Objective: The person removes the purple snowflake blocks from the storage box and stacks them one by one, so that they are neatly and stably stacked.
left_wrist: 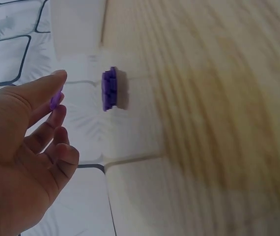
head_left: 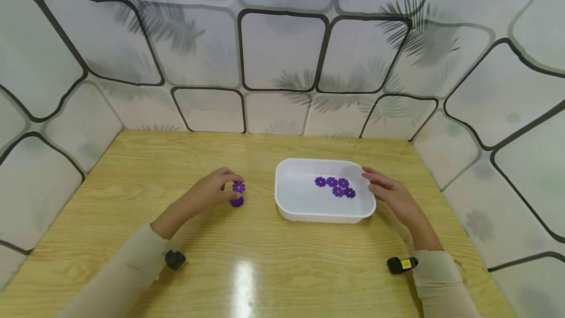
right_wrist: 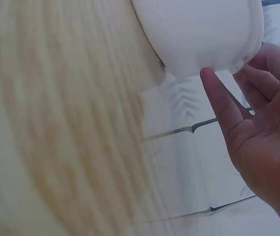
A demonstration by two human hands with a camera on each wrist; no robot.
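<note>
My left hand point(head_left: 213, 189) pinches a thin purple flower-shaped disc point(head_left: 239, 187) between thumb and fingertips, a little above the table. Just below it, a short stack of purple flower-shaped discs point(head_left: 237, 202) rests on the wood; the left wrist view shows this stack point(left_wrist: 109, 89) from the side, apart from the hand. To the right stands a white plastic tray point(head_left: 318, 214) with several purple flower-shaped discs point(head_left: 338, 191) lying flat in its right half. At the tray's right end, my right hand point(head_left: 395, 200) touches the rim and outer wall with extended fingers.
A light wood table point(head_left: 212, 269) carries everything. Behind it and along both sides stand walls point(head_left: 282, 53) with a stone-outline and leaf pattern. Each wrist wears a small black camera, such as the one on the left point(head_left: 175, 260).
</note>
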